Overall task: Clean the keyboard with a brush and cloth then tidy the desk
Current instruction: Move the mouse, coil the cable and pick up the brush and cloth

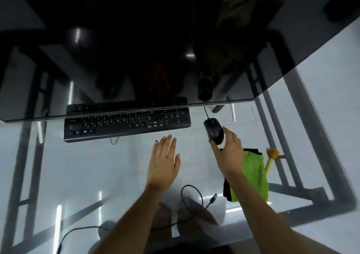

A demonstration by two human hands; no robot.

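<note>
Black mouse (213, 131) clasped by the right hand (228, 150), thumb on its left flank and fingers (231, 134) curled round its right side, palm behind its near end; whether the mouse rests on the desk or is lifted cannot be told; its cord (205, 112) runs far, toward the dark monitor (136, 49) that overhangs the far half of the scene. Left hand (164, 162) flat and empty, fingers (168, 142) straight and nearly together, palm down over the glass desk (87, 168), just near of the keyboard; contact with the glass cannot be told. Keyboard (127, 124) black, lying across the desk left of the mouse, its far edge under the monitor's lower rim; a loop of its cable (114, 140) shows at its near edge. Cloth (255, 173) green with a black border, crumpled at the right, partly hidden by the right forearm. Brush (271, 159) with tan bristles and pale wooden handle, just right of the cloth, bristles pointing far. Loose black cable (191, 199) with a plug (213, 197) curled near the body between the forearms; metal desk frame (292, 101) visible through the glass.
</note>
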